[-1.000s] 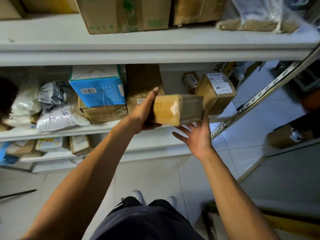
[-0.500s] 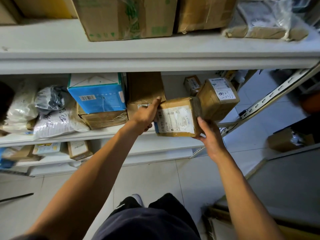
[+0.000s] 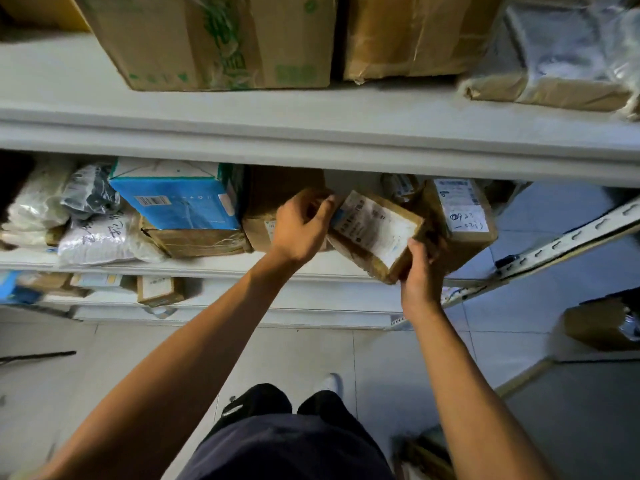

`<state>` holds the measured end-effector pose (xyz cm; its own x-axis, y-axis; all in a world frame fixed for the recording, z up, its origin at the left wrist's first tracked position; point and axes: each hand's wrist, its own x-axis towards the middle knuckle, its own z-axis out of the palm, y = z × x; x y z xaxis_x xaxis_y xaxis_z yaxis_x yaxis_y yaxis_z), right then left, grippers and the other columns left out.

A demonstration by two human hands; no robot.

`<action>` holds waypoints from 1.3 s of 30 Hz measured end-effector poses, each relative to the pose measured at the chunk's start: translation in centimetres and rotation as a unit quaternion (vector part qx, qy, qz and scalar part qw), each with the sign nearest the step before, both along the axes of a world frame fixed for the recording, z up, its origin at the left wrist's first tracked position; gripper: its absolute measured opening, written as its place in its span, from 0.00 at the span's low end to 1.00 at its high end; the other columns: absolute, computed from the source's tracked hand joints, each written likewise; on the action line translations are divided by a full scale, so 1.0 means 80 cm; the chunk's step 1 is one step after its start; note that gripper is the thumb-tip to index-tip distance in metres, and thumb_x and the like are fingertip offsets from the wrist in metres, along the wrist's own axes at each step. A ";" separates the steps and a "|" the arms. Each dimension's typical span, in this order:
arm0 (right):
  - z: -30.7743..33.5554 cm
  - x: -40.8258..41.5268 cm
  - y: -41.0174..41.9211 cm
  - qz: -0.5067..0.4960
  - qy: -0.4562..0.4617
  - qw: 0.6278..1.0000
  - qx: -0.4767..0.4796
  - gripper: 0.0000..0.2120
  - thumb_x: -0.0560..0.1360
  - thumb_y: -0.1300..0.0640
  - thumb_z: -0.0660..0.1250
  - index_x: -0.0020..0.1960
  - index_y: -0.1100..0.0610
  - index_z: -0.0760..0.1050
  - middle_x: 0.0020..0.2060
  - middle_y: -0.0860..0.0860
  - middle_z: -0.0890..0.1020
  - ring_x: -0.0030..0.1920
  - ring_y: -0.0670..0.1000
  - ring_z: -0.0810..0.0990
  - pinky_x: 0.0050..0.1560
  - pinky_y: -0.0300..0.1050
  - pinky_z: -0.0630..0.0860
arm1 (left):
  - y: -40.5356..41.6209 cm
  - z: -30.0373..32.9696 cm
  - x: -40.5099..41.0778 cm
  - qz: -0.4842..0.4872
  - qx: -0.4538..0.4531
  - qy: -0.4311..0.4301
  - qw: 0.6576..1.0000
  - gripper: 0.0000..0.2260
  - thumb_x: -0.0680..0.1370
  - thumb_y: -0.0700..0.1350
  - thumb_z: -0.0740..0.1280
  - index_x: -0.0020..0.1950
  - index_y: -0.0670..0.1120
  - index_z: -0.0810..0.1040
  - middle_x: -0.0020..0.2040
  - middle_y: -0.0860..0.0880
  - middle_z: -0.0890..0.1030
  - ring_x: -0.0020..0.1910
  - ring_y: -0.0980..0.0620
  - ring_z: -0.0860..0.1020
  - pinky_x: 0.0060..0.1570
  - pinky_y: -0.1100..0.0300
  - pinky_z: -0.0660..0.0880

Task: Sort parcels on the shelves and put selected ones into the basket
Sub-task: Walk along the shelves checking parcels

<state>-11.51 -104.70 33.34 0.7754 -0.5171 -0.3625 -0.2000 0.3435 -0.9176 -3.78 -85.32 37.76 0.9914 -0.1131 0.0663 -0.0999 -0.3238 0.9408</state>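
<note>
A small brown cardboard parcel [image 3: 375, 233] with a white shipping label facing me is tilted at the front of the middle shelf [image 3: 214, 266]. My left hand [image 3: 299, 225] grips its upper left corner with curled fingers. My right hand [image 3: 420, 268] holds its lower right corner from below. Just to the right stands another brown parcel [image 3: 462, 216] with a label and handwritten numbers. Behind my left hand is a plain brown box [image 3: 273, 192]. No basket is clearly in view.
A blue box [image 3: 176, 199] sits on a taped box, with white and grey bags [image 3: 93, 233] further left. Large cartons [image 3: 221, 39] fill the top shelf [image 3: 311, 133]. Small parcels [image 3: 159, 289] lie on the lower shelf. A box [image 3: 599, 323] stands on the floor at right.
The parcel has turned from its plain side to label-up and moved in toward the shelf, tilting. My right hand went from open under it to gripping its lower corner.
</note>
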 end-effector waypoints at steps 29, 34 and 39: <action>0.028 0.099 0.108 0.180 0.048 0.953 -0.237 0.37 0.76 0.42 0.72 0.79 0.49 0.61 0.77 0.54 0.65 0.75 0.55 0.66 0.73 0.53 0.68 | 0.055 -0.035 -0.058 0.000 0.509 -0.156 0.847 0.22 0.75 0.62 0.69 0.65 0.55 0.73 0.66 0.38 0.69 0.68 0.31 0.64 0.56 0.39 0.72; 0.036 0.117 0.112 0.234 0.018 0.971 -0.044 0.43 0.75 0.31 0.66 0.81 0.51 0.57 0.75 0.43 0.66 0.76 0.44 0.62 0.74 0.39 0.64 | 0.098 -0.070 -0.129 -0.018 0.358 -0.175 0.917 0.19 0.79 0.60 0.64 0.63 0.49 0.76 0.62 0.43 0.70 0.64 0.40 0.69 0.56 0.46 0.75; -0.092 0.130 0.046 0.210 -0.004 0.971 0.117 0.46 0.65 0.25 0.72 0.77 0.44 0.67 0.71 0.49 0.75 0.71 0.55 0.74 0.74 0.63 0.65 | 0.107 -0.054 -0.124 0.127 -0.013 0.027 0.991 0.21 0.81 0.64 0.56 0.64 0.50 0.68 0.54 0.46 0.75 0.48 0.52 0.78 0.50 0.48 0.80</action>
